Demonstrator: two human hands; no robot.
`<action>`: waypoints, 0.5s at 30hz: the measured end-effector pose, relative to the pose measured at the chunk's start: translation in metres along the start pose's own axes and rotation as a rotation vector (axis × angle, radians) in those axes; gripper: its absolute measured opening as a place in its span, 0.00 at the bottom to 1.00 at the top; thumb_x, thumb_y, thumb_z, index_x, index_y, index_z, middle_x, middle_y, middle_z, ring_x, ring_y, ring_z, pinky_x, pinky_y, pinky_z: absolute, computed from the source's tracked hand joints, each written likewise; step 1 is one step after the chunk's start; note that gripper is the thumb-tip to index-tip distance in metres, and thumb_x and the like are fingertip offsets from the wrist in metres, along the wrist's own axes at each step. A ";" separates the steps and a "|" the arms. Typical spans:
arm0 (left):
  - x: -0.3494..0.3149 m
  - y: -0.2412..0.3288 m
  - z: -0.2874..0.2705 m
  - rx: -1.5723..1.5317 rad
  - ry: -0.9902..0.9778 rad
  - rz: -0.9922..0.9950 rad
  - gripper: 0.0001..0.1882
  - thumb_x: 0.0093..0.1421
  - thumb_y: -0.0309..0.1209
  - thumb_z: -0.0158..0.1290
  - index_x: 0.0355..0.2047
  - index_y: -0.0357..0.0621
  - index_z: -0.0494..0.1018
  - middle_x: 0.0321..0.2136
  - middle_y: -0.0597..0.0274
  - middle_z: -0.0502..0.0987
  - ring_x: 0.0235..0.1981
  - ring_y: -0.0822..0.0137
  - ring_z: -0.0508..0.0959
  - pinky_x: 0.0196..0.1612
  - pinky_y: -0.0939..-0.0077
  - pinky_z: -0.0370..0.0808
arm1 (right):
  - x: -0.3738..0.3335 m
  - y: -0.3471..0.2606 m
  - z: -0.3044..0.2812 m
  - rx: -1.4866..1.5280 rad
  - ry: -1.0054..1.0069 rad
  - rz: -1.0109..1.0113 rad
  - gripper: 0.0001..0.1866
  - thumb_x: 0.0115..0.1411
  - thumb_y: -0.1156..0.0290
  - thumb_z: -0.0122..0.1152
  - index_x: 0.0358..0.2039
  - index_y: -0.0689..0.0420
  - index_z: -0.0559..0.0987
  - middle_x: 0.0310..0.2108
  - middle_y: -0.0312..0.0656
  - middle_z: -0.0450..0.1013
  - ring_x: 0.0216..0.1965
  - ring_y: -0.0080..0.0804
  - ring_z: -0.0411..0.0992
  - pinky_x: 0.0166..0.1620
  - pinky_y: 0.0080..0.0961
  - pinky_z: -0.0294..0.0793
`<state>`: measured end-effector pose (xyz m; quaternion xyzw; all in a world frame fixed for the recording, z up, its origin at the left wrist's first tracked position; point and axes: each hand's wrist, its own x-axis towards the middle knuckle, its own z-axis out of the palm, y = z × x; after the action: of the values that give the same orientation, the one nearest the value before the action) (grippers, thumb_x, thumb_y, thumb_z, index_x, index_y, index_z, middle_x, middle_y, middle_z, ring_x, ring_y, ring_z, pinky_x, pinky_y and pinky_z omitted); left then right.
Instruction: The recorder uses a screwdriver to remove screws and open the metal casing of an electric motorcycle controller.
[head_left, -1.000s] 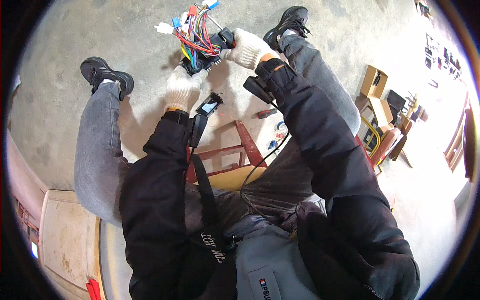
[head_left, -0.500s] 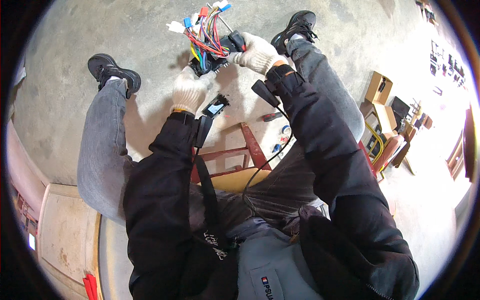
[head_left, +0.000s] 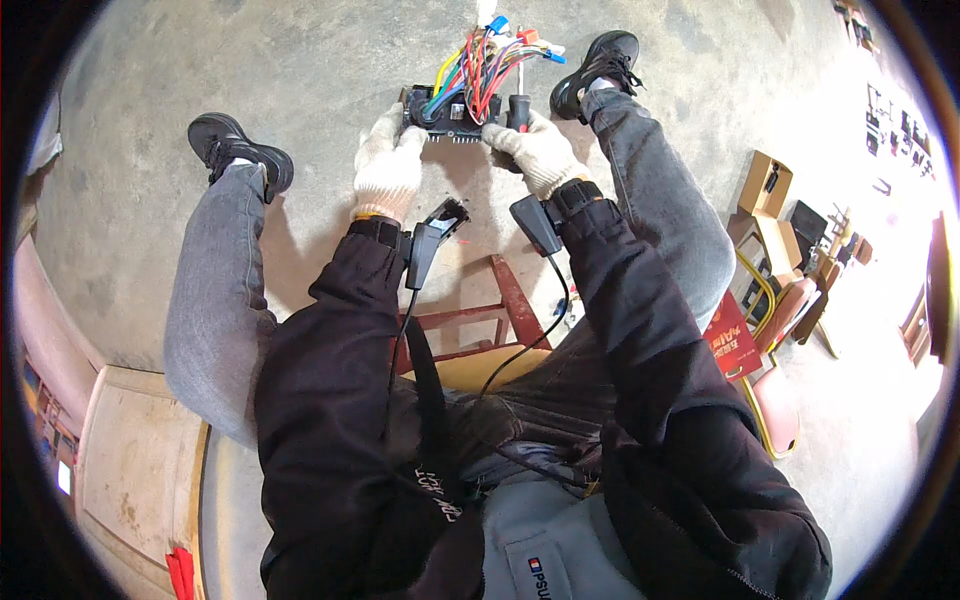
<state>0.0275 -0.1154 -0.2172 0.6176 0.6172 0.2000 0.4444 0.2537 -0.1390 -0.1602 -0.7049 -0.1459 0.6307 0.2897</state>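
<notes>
A black finned box with a bundle of coloured wires, which looks like a motor controller, is held up above the floor between my hands. My left hand, in a white knit glove, grips its left end. At the right end, my gloved right hand pinches the box's edge and also holds a screwdriver with a black and red handle, its shaft pointing away from me. Blue, white and red plugs tip the wires. A small black part lies on the floor by my left wrist, partly hidden.
A low red wooden stool frame stands between my legs. To the right are an open cardboard box, a red box and a chair with a yellow frame. A pale wooden panel is at lower left.
The controller has been turned so its finned edge faces me, and the wires now lean right. My right hand has moved down and right, with the screwdriver now upright in view.
</notes>
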 end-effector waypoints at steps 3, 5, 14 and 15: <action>-0.002 0.018 -0.002 -0.024 0.005 -0.007 0.23 0.66 0.37 0.55 0.59 0.40 0.77 0.54 0.43 0.81 0.58 0.46 0.79 0.62 0.56 0.73 | 0.012 0.009 -0.015 -0.075 -0.066 0.056 0.16 0.62 0.68 0.74 0.49 0.56 0.83 0.32 0.34 0.78 0.28 0.22 0.75 0.31 0.24 0.77; 0.003 0.025 -0.001 -0.103 -0.022 -0.146 0.22 0.67 0.37 0.55 0.58 0.39 0.78 0.55 0.43 0.81 0.58 0.46 0.78 0.62 0.56 0.73 | 0.022 0.008 -0.020 -0.127 -0.075 -0.003 0.16 0.62 0.67 0.75 0.49 0.56 0.83 0.31 0.34 0.78 0.27 0.22 0.74 0.31 0.24 0.76; 0.005 0.031 -0.010 -0.363 -0.047 -0.287 0.24 0.64 0.33 0.58 0.58 0.33 0.77 0.51 0.42 0.83 0.54 0.51 0.83 0.59 0.64 0.76 | 0.026 0.018 -0.018 -0.244 -0.098 -0.027 0.20 0.63 0.63 0.75 0.51 0.57 0.82 0.31 0.33 0.78 0.28 0.21 0.74 0.32 0.25 0.76; 0.008 0.028 -0.010 -0.302 -0.054 -0.286 0.24 0.64 0.32 0.59 0.58 0.32 0.77 0.51 0.43 0.83 0.53 0.53 0.83 0.59 0.65 0.76 | 0.025 0.017 -0.017 -0.203 -0.116 -0.040 0.19 0.63 0.62 0.75 0.48 0.59 0.82 0.32 0.34 0.78 0.28 0.21 0.74 0.32 0.25 0.77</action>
<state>0.0370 -0.1002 -0.1917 0.4554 0.6495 0.2084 0.5721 0.2714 -0.1415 -0.1901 -0.6900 -0.2397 0.6464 0.2204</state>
